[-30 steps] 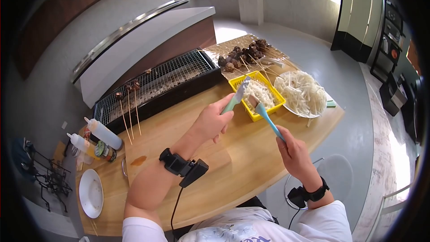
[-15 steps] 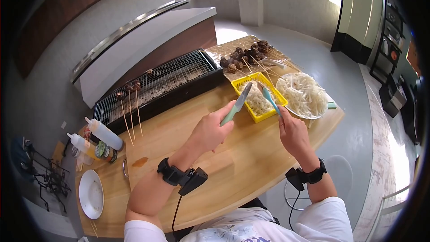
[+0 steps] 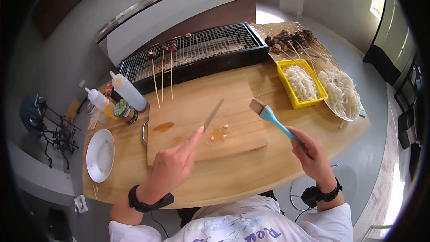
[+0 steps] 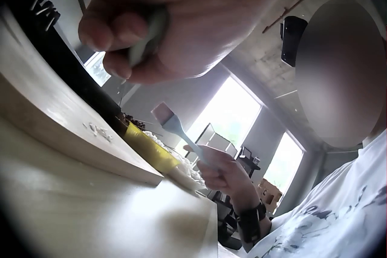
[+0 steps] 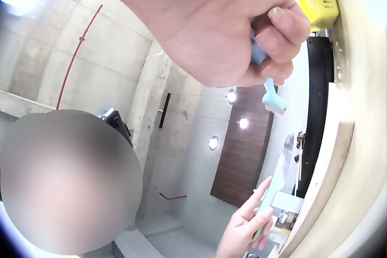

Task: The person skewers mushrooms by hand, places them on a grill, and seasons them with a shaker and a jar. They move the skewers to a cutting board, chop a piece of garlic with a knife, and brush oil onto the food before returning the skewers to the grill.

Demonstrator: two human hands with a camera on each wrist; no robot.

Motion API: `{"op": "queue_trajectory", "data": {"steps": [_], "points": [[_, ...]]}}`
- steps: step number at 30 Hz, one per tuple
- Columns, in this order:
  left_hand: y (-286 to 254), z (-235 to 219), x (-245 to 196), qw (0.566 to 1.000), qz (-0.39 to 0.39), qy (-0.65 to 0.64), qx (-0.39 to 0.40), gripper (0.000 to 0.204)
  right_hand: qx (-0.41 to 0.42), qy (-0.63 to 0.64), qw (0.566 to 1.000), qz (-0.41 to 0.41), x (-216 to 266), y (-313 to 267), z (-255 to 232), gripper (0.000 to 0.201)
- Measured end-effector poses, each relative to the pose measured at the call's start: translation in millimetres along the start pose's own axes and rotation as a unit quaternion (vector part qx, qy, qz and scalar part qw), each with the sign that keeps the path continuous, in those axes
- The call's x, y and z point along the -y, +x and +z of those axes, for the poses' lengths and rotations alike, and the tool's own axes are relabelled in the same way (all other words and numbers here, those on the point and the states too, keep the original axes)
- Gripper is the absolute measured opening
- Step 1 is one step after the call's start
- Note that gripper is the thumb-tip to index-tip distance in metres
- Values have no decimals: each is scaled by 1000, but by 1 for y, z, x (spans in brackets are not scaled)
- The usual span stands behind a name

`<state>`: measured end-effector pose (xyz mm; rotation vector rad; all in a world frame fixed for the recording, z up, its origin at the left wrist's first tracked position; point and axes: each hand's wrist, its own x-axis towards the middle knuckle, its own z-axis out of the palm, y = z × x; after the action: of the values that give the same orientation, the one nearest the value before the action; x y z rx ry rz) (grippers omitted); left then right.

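My left hand (image 3: 172, 165) grips a knife (image 3: 213, 115) by its handle, the blade above the cutting board (image 3: 188, 107). In the left wrist view the fingers (image 4: 124, 34) curl round the green handle (image 4: 148, 40). A blue brush (image 3: 277, 124) with a flat head is in my right hand (image 3: 311, 154), held by its handle just right of the board. The right wrist view also shows the right hand (image 5: 242, 28) curled round the blue handle. Small pale bits (image 3: 224, 137) and a brownish wet patch (image 3: 164, 127) lie on the board.
A yellow basket (image 3: 301, 83) and a plate of white shreds (image 3: 342, 94) stand at the right. Behind is a grill (image 3: 210, 40) with skewers; more skewered meat (image 3: 286, 40) lies on foil. Bottles (image 3: 129, 92), a jar (image 3: 126, 111) and a white dish (image 3: 100, 157) are at the left.
Both hands have moved away from the yellow basket with knife and brush, the left hand over to the cutting board. The head view has turned, shifting the table; bits on the board are now visible.
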<state>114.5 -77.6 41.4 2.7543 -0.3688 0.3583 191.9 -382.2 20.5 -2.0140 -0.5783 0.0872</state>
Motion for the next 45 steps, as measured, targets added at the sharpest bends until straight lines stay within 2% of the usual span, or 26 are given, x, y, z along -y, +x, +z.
{"op": "queue_trajectory", "data": {"steps": [2,3,5,6,8,9,11,19,24,29,32,37,39,45], "points": [[-20,0,4,991,-110,-64,32,57,22,-43,999,-10,7,-1,17,39],[-31,1,6,991,-116,-65,31,57,28,-42,999,-12,6,-2,24,39],[-46,5,8,959,-192,-190,87,53,54,-51,997,-22,0,-2,37,46],[-51,5,7,958,-194,-191,87,53,74,-64,995,-16,0,-2,40,50],[-56,6,2,852,-332,-393,97,52,78,-59,995,-13,1,-1,45,51],[-59,9,0,852,-331,-393,97,52,80,-54,995,-11,2,-1,48,52],[-65,17,-3,819,-345,-451,87,52,88,-60,994,-17,4,-2,55,52],[-59,24,-15,782,-328,-515,120,52,146,-46,988,-28,15,-7,73,55],[-57,28,-9,767,-325,-539,125,52,141,5,990,-8,13,-7,68,57],[-53,24,-4,712,-326,-605,143,53,96,21,995,-15,9,-10,55,56],[-47,21,-2,696,-311,-630,146,53,70,47,996,-8,5,-13,46,56],[-5,1,-13,726,-270,-606,182,53,14,79,997,-16,0,-23,36,54],[21,-1,-21,740,-239,-595,203,53,-26,57,996,-64,1,-27,35,54],[102,20,-54,761,-159,-585,231,53,-105,-2,991,-80,-7,-21,8,53]]}}
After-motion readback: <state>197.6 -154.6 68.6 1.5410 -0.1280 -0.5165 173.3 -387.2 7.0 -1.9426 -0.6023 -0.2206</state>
